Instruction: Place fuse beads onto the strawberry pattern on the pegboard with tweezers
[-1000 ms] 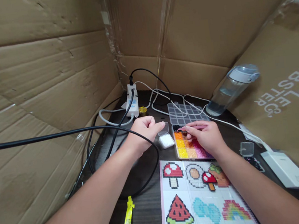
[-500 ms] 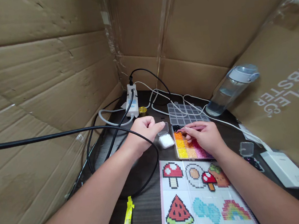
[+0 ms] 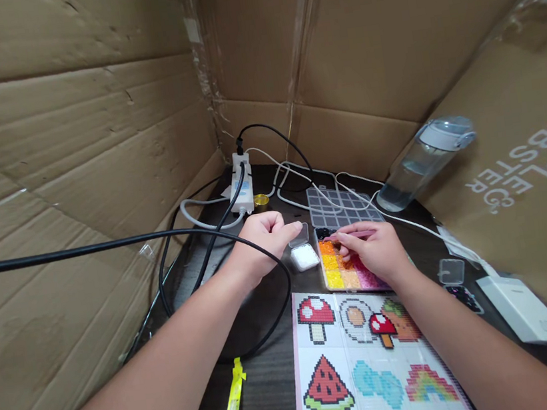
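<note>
My left hand [image 3: 263, 236] is curled into a loose fist, thumb resting against a small clear box of white beads [image 3: 304, 255] with its lid up. My right hand [image 3: 377, 250] lies over a compartment tray of coloured beads [image 3: 335, 266] and pinches thin pink tweezers [image 3: 345, 236] whose tip points left over the orange and black compartments. In front of both hands lies a white pegboard sheet [image 3: 369, 362] with bead pictures: mushrooms, an egg, a watermelon, a rainbow.
A thick black cable [image 3: 107, 245] crosses over my left forearm. A white power adapter [image 3: 242, 185], a clear empty organiser lid [image 3: 339, 207] and a leaning water bottle [image 3: 422, 162] stand behind. A yellow tag [image 3: 235, 390], a small box [image 3: 451, 272] and a white carton [image 3: 524, 310] lie on the dark table. Cardboard walls surround it.
</note>
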Demonstrator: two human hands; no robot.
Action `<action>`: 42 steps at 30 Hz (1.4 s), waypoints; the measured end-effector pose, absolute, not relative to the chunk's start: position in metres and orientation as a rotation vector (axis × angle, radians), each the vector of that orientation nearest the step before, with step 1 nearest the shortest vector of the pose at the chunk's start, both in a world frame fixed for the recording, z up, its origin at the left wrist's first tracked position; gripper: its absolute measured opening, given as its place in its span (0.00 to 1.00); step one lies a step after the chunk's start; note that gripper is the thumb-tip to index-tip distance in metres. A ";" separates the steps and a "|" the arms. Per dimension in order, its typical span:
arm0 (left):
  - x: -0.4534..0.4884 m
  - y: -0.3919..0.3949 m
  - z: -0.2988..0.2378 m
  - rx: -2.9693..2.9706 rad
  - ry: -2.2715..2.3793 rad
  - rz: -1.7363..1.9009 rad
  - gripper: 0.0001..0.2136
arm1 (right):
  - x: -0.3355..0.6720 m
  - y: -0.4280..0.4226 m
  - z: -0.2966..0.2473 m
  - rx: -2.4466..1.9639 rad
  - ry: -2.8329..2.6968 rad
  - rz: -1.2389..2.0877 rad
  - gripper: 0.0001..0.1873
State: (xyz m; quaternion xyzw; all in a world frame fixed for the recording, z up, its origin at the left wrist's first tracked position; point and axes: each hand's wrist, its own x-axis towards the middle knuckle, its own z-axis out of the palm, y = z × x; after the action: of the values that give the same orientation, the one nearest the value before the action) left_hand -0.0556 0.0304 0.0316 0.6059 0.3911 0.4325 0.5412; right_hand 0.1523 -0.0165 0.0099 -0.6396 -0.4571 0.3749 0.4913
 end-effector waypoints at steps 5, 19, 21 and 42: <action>-0.056 0.031 0.031 1.447 0.929 1.030 0.22 | 0.152 -0.016 0.010 -1.549 -1.107 0.921 0.18; -0.056 0.031 0.031 1.453 0.932 1.028 0.22 | 0.153 -0.015 0.010 -1.531 -1.072 0.799 0.19; -0.056 0.031 0.032 1.453 0.933 1.030 0.22 | 0.153 -0.015 0.009 -1.527 -1.068 0.801 0.20; -0.056 0.031 0.030 1.450 0.941 1.018 0.22 | 0.155 -0.014 0.006 -1.493 -1.052 0.779 0.21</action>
State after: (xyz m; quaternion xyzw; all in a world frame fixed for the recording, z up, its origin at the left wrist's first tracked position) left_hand -0.0563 0.0311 0.0302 0.6095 0.3955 0.4278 0.5377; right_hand 0.1549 -0.0145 0.0061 -0.6297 -0.4437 0.3287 0.5464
